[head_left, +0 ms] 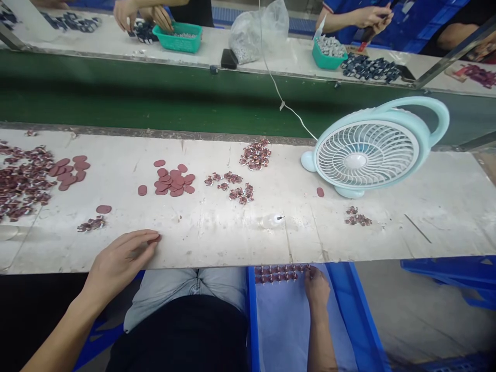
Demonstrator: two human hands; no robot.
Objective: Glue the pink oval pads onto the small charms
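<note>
Head view looks down at a person sitting at a long white counter (217,232). Their left hand (122,261) lies flat near the counter's front edge, with the fingers stretched out and loose. One fingertip presses on a small red oval piece (155,239). Just past this hand, a bit to its left, sit one more red oval (103,209) and a little clump of dark red bits (91,224). Farther ahead of it is a pile of red ovals (174,181).

Their right hand (315,284) is down below the counter edge, inside a blue bin (349,310) lined with pale sheet. Its fingers touch the end of a row of small dark red parts (279,274) laid side by side. I cannot tell if those fingers are pinching one or only touching.

Ahead of the right hand, on the counter, stands a light blue fan (368,150). Between the two hands and farther out lie small heaps of shiny red parts (256,155). Far off to the left of the left hand is a big heap of the same dark bits (23,181).

Across a green belt (116,98), other people's hands work beside green baskets (180,37).
</note>
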